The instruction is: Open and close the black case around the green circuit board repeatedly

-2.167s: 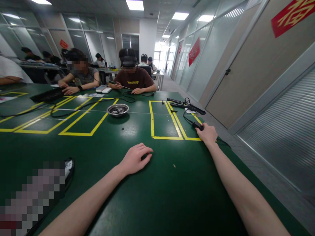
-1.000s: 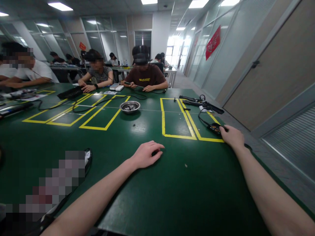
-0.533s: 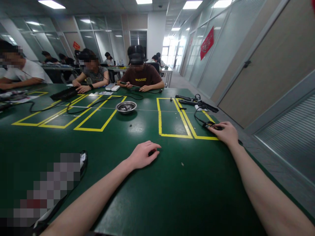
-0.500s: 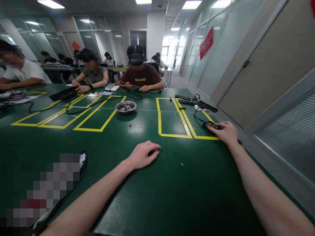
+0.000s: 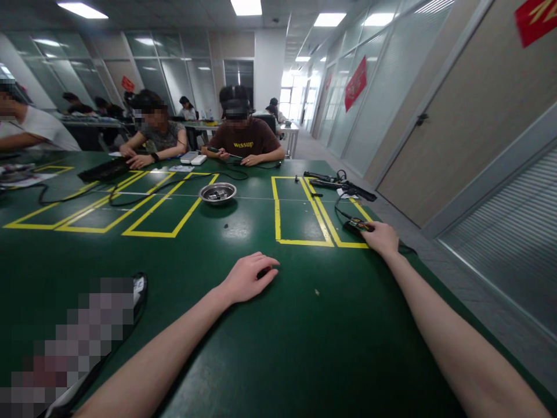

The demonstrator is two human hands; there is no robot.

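Now, right hand (image 5: pixel 382 238): stretched across the counter (image 5: pixel 304 337) to its right edge, fingertips on the near end of a black controller (image 5: pixel 355 224); gripping or only touching, I cannot tell.
Controller: flat on the counter beside the yellow tape (image 5: pixel 277 209), its cord (image 5: pixel 338 212) running back to dark tools (image 5: pixel 335 183).
Left hand (image 5: pixel 247 278): palm down, fingers loosely bent over a small dark bit (image 5: pixel 261 273) (too small to name); grip unclear.
Progress: seemingly early, with nothing lifted off the counter.
Beyond: steel bowl (image 5: pixel 217 193) mid-counter, people (image 5: pixel 243 139) seated across.
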